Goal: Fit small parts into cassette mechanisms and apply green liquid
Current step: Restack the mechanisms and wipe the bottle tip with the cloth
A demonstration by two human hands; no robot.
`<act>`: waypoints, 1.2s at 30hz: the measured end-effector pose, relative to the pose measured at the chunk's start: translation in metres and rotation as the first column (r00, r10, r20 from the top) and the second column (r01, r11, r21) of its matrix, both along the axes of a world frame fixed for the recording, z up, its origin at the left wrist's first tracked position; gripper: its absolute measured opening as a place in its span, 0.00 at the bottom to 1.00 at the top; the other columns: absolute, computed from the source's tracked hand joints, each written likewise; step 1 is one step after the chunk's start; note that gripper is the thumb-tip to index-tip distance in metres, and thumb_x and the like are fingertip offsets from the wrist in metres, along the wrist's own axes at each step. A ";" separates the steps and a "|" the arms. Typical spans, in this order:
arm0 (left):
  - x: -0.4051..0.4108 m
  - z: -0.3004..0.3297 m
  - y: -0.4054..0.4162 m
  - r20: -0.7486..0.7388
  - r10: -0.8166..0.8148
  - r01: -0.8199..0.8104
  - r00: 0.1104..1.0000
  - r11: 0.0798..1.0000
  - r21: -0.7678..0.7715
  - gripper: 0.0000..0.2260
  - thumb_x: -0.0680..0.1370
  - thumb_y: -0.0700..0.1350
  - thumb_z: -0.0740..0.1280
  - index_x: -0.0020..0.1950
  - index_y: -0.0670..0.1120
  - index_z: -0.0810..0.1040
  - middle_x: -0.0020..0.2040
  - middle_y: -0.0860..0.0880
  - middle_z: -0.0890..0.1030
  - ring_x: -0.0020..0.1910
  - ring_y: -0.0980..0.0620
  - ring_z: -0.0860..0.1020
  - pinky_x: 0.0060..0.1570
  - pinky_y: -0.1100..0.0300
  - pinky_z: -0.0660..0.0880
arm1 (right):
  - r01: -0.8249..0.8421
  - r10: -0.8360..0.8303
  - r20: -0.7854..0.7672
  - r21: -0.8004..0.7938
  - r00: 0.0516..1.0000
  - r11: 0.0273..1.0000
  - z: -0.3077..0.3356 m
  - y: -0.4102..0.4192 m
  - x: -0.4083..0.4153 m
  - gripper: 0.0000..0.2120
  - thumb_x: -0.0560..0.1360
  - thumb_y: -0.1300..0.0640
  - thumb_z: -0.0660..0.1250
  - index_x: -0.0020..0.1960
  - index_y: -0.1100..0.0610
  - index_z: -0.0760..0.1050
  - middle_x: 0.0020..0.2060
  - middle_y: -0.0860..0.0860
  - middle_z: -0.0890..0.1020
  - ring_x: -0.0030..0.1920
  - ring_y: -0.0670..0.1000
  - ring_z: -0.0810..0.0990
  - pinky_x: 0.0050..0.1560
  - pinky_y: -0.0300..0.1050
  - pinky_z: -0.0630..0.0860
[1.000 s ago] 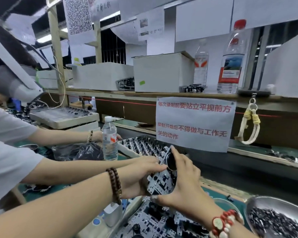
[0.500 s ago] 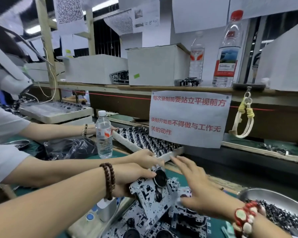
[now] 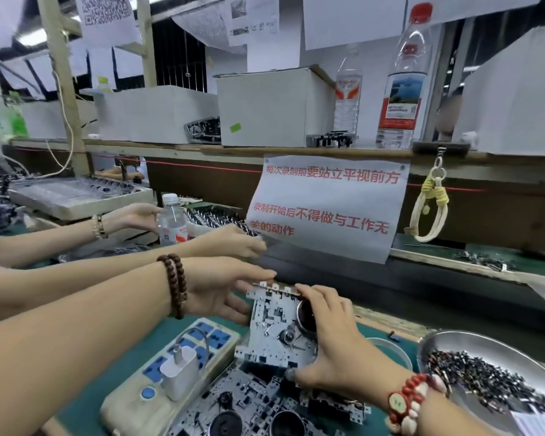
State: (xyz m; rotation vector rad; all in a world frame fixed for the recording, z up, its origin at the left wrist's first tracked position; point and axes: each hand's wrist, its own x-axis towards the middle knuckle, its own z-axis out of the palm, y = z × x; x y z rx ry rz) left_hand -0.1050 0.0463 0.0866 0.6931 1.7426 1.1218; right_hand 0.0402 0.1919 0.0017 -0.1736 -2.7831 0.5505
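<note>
A silver cassette mechanism [image 3: 272,325] with a dark round wheel stands tilted above a pile of similar mechanisms [image 3: 258,404] on the green mat. My left hand [image 3: 221,291], brown beads on its wrist, holds the mechanism's left and top edge. My right hand [image 3: 337,335], red beads on its wrist, grips the right side, fingers over the top and thumb at the bottom corner. At the right, a metal bowl [image 3: 453,344] holds several small dark parts. A small clear dish [image 3: 390,349] lies between bowl and mechanism.
A power strip [image 3: 132,401] with a white charger [image 3: 178,371] lies at left. Another person's hand [image 3: 233,243] reaches to a tray of mechanisms [image 3: 214,215]; their other hand holds a water bottle [image 3: 172,225]. A paper sign [image 3: 328,206] hangs from the shelf ahead.
The mechanism came down from in front of the sign toward the pile. My right hand let go of it half a second ago and now grips its right side again.
</note>
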 end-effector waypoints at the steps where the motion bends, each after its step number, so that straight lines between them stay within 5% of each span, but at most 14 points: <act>1: 0.001 -0.005 -0.001 0.031 -0.022 0.021 0.999 1.000 0.013 0.24 0.63 0.50 0.72 0.57 0.44 0.77 0.51 0.44 0.84 0.47 0.45 0.83 0.46 0.54 0.80 | 0.023 -0.023 -0.007 -0.034 1.000 0.999 -0.001 0.002 0.001 0.49 0.62 0.45 0.71 0.73 0.45 0.43 0.52 0.35 0.50 0.56 0.39 0.48 0.66 0.40 0.58; 3: 0.003 -0.019 -0.002 0.003 -0.015 0.015 1.000 0.998 0.057 0.22 0.65 0.48 0.71 0.58 0.43 0.76 0.53 0.44 0.83 0.49 0.43 0.82 0.49 0.53 0.80 | 0.057 -0.058 -0.016 -0.082 0.998 0.995 -0.003 0.004 0.003 0.49 0.61 0.46 0.71 0.73 0.45 0.45 0.47 0.34 0.49 0.52 0.37 0.48 0.62 0.38 0.57; 7: 0.018 -0.028 0.005 0.038 0.097 -0.100 0.995 0.988 0.120 0.18 0.67 0.45 0.72 0.55 0.47 0.74 0.48 0.48 0.82 0.35 0.53 0.79 0.33 0.62 0.77 | 0.107 -0.118 -0.051 -0.187 0.992 0.977 -0.005 0.002 0.007 0.50 0.61 0.44 0.72 0.73 0.46 0.46 0.51 0.36 0.51 0.54 0.38 0.49 0.61 0.39 0.57; 9: 0.023 -0.031 0.005 0.034 0.158 -0.161 0.987 0.978 0.135 0.14 0.71 0.43 0.70 0.55 0.48 0.74 0.51 0.48 0.78 0.31 0.56 0.78 0.33 0.62 0.78 | 0.152 -0.172 -0.066 -0.236 0.983 0.960 -0.005 0.001 0.010 0.49 0.62 0.44 0.72 0.74 0.46 0.46 0.52 0.38 0.53 0.54 0.40 0.50 0.60 0.38 0.56; 13: 0.034 -0.035 0.004 0.061 0.189 -0.196 0.980 0.971 0.133 0.13 0.74 0.43 0.69 0.57 0.46 0.75 0.56 0.44 0.77 0.45 0.48 0.80 0.43 0.55 0.81 | 0.237 -0.269 -0.038 -0.365 0.962 0.900 -0.004 -0.002 0.017 0.50 0.61 0.41 0.71 0.74 0.45 0.45 0.53 0.39 0.53 0.60 0.43 0.52 0.64 0.42 0.57; 16: 0.043 -0.029 0.008 0.117 0.182 -0.202 0.976 0.961 0.191 0.13 0.75 0.44 0.67 0.58 0.42 0.76 0.61 0.38 0.76 0.47 0.45 0.80 0.42 0.55 0.81 | 0.297 -0.316 0.020 -0.404 0.948 0.865 0.002 -0.004 0.017 0.52 0.60 0.38 0.71 0.75 0.46 0.46 0.54 0.42 0.54 0.67 0.50 0.54 0.67 0.47 0.58; 21: 0.053 -0.015 0.030 0.085 0.171 -0.189 0.982 0.930 0.315 0.07 0.76 0.44 0.65 0.53 0.44 0.78 0.46 0.46 0.84 0.44 0.49 0.83 0.44 0.55 0.80 | 0.336 -0.370 0.098 -0.672 0.924 0.660 0.025 0.013 0.007 0.51 0.56 0.38 0.74 0.72 0.52 0.57 0.63 0.55 0.68 0.58 0.57 0.73 0.56 0.53 0.75; 27: 0.063 -0.031 0.060 0.025 0.267 -0.262 0.964 0.918 0.297 0.05 0.77 0.38 0.64 0.52 0.41 0.75 0.44 0.45 0.82 0.35 0.52 0.81 0.32 0.62 0.79 | 0.336 -0.335 0.155 -0.731 0.929 0.593 0.026 0.018 0.016 0.62 0.47 0.29 0.70 0.75 0.48 0.51 0.72 0.52 0.60 0.67 0.54 0.67 0.65 0.56 0.70; 31: 0.053 -0.048 0.068 0.025 0.347 -0.340 0.938 0.902 0.266 0.09 0.78 0.38 0.63 0.57 0.39 0.72 0.53 0.41 0.81 0.43 0.49 0.81 0.33 0.61 0.79 | 0.350 -0.337 0.200 -0.807 0.920 0.476 0.019 0.020 0.027 0.39 0.68 0.40 0.68 0.73 0.54 0.59 0.69 0.50 0.66 0.53 0.47 0.73 0.45 0.41 0.78; 34: 0.044 -0.057 0.072 0.008 0.362 -0.354 0.932 0.908 0.222 0.14 0.78 0.38 0.63 0.63 0.38 0.69 0.54 0.42 0.79 0.43 0.50 0.79 0.30 0.62 0.77 | 0.367 -0.321 0.237 -0.820 0.917 0.440 0.015 0.028 0.033 0.09 0.76 0.50 0.64 0.53 0.53 0.72 0.49 0.48 0.74 0.42 0.44 0.72 0.32 0.35 0.76; 36: 0.038 -0.063 0.078 -0.048 0.366 -0.353 0.929 0.919 0.176 0.17 0.78 0.39 0.64 0.65 0.38 0.67 0.52 0.43 0.76 0.43 0.50 0.75 0.33 0.61 0.77 | 0.374 -0.329 0.246 -0.828 0.912 0.419 0.013 0.031 0.034 0.02 0.77 0.53 0.63 0.47 0.50 0.71 0.48 0.47 0.75 0.42 0.45 0.73 0.29 0.32 0.74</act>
